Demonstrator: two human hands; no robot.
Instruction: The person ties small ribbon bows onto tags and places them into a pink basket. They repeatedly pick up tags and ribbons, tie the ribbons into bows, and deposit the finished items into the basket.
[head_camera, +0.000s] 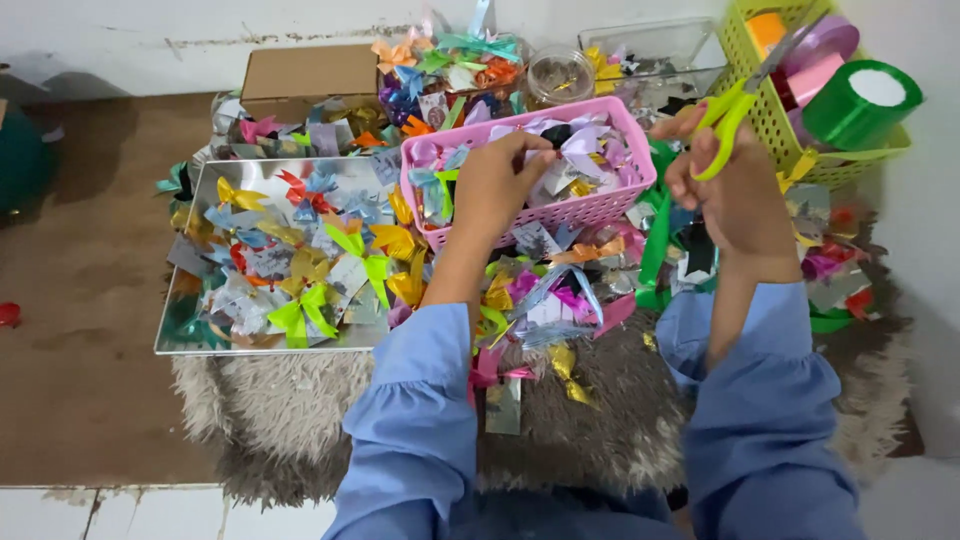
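My left hand (497, 180) reaches over the front rim of a pink plastic basket (590, 207) and pinches a pale ribbon bow (577, 148) inside it. My right hand (728, 190) holds green-handled scissors (735, 100), blades pointing up and right toward a yellow-green basket (765, 110). Both arms wear blue sleeves. Loose ribbon bows (545, 290) in many colours lie between my arms on a grey furry mat (590, 420).
A mirrored tray (200, 345) at left carries several coloured bows. A cardboard box (310, 72), a clear jar (560, 75) and a clear tub (655, 50) stand behind. The yellow-green basket holds ribbon rolls, a green one (860, 105) at its right. Brown floor lies left.
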